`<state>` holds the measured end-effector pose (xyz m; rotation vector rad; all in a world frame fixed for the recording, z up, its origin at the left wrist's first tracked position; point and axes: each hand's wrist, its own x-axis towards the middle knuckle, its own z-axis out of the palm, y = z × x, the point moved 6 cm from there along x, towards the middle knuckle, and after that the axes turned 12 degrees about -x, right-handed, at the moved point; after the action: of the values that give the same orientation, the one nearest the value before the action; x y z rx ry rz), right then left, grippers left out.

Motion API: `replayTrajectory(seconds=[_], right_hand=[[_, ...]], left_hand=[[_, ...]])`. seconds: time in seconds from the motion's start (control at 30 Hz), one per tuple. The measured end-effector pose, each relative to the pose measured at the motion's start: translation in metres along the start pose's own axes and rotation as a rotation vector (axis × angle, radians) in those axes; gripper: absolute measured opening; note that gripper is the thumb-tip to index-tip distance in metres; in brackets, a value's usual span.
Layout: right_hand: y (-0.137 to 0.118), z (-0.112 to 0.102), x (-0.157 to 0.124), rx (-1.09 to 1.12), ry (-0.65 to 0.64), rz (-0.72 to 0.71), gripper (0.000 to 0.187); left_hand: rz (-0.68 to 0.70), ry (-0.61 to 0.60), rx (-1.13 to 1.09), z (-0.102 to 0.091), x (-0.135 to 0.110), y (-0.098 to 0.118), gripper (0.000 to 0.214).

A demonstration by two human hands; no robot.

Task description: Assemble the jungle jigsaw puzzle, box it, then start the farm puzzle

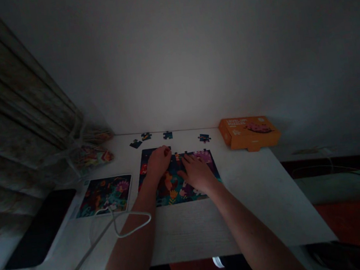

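Head-worn view, looking forward and down from behind the near edge of a white rectangular table. Left forearm and right forearm enter from below. Multicoloured jigsaw puzzle sits mid-frame, moderately far off; pale grey wall fills the upper half.

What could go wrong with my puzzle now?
The small dark loose puzzle pieces sit near the far edge of the white table, so they might get bumped off. The looped white cable near the left forearm could snag. The left hand and right hand on the colourful jigsaw puzzle might shift joined pieces.
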<state>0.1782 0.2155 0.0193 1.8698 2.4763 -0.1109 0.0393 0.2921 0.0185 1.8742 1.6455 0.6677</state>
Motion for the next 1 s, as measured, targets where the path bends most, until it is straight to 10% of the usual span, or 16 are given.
replayTrajectory(seconds=[0.27,0.53,1.0], right_hand=[[0.031,0.003,0.020,0.153,0.116,-0.065,0.026],[0.153,0.019,0.036,0.396,0.472,0.293,0.037],[0.152,0.035,0.043,0.189,0.431,0.351,0.041]], left_hand=[[0.050,-0.002,0.064,0.002,0.000,0.003,0.017],[0.234,-0.037,0.045,0.016,-0.008,0.023,0.023],[0.397,-0.358,0.196,0.068,-0.042,0.044,0.053]])
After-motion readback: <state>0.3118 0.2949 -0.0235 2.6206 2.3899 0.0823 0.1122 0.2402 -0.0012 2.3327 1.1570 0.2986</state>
